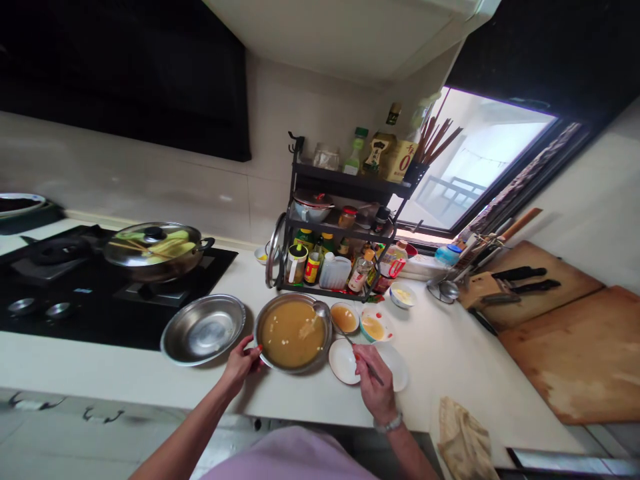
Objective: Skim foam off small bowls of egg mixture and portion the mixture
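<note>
A metal bowl of yellow-brown liquid stands on the white counter. My left hand grips its near left rim, fingers closed round the edge. My right hand is closed on the handle of a metal spoon, whose head rests at the bowl's right rim. Just beyond the spoon stand two small bowls of sauce. Under my right hand lie two white saucers.
An empty steel basin sits left of the bowl. A lidded wok stands on the black hob. A black condiment rack lines the back. Wooden chopping boards with knives lie right; a cloth hangs at the counter edge.
</note>
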A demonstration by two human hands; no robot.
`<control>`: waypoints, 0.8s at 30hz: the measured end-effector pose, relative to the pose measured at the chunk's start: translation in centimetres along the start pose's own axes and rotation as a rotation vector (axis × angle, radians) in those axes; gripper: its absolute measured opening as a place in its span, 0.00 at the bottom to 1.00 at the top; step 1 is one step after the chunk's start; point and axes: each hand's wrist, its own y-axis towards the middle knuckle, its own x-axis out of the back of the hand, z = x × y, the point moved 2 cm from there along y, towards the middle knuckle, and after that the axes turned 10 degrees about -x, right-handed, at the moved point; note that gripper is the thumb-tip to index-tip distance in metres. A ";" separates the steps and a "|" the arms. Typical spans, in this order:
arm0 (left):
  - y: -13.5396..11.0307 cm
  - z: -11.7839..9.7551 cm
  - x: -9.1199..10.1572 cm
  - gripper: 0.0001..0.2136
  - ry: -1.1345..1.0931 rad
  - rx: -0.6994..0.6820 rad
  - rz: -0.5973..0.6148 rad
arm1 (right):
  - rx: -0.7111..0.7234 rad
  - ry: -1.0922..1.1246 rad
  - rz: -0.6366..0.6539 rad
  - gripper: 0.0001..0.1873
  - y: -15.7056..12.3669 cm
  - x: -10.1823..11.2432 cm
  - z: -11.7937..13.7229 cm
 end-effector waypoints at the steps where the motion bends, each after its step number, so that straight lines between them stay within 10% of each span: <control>1: 0.0 0.0 0.0 0.27 0.003 0.000 -0.001 | 0.056 -0.031 -0.004 0.13 0.1 0.5 0.0; 9: 0.5 0.7 0.4 0.26 0.017 0.003 -0.010 | -0.325 -0.143 -0.459 0.22 1.8 7.0 -7.5; 14: 0.6 0.7 0.6 0.23 0.038 0.014 -0.017 | -0.480 -0.087 -0.520 0.27 1.1 8.4 -11.7; 24: 0.8 0.8 0.5 0.25 0.040 0.023 -0.013 | -0.693 0.352 -0.773 0.24 1.4 8.1 -11.7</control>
